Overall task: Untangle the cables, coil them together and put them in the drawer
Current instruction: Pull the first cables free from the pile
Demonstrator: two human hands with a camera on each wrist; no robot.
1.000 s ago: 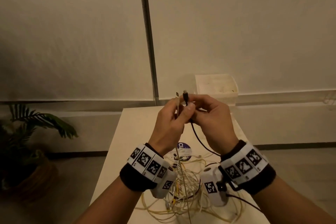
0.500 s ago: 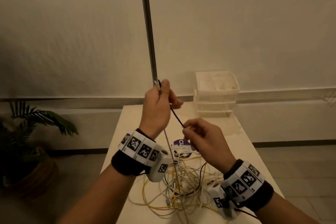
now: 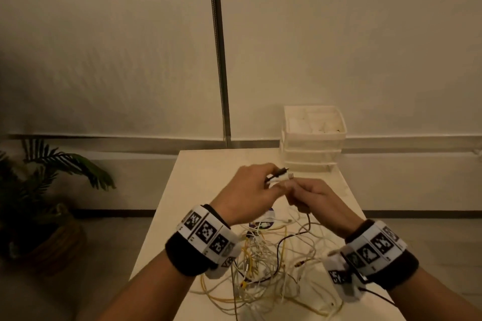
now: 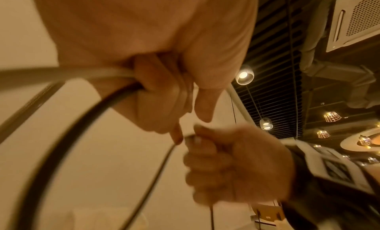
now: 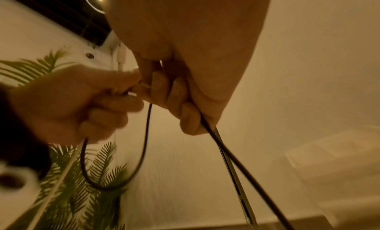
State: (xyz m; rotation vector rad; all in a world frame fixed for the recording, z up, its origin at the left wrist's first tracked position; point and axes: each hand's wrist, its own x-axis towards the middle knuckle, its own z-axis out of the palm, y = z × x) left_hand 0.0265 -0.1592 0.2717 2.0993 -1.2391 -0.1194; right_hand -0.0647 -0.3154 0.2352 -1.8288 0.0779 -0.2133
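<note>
A tangle of yellow, white and black cables lies on the white table. Both hands meet above it. My left hand pinches a black plug and a white plug end, with the black cable and a white cable running through its curled fingers. My right hand grips the black cable, which drops from its fist into the tangle. In the right wrist view its fingers curl round that black cable, and a black loop hangs between the hands.
A white plastic drawer unit stands at the table's far right, its top tray open upward. A purple and white round sticker shows under the cables. A potted palm stands on the floor to the left. A metal pole runs up the wall.
My left hand, raised high with the cable ends half a second ago, has come down and right to meet my right hand. The black cable between them now hangs in a loop.
</note>
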